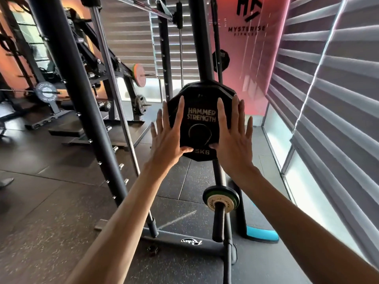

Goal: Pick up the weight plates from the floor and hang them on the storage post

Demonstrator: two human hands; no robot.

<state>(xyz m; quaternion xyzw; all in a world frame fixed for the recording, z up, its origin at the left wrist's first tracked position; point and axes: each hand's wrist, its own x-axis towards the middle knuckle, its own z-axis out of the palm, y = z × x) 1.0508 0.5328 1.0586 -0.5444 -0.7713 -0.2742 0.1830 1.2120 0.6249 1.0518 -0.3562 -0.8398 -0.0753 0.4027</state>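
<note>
Two palms press the plate (202, 101)
The left hand (167, 136) and right hand (232, 134) are open, fingers straight, one each side of the hole (200, 133); the push should go forward.

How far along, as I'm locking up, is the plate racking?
Done: green and white plates sit on the lower post. In hand: left hand and right hand press the black Hammer Strength plate against the black rack upright. Left: no floor plates show.
</note>
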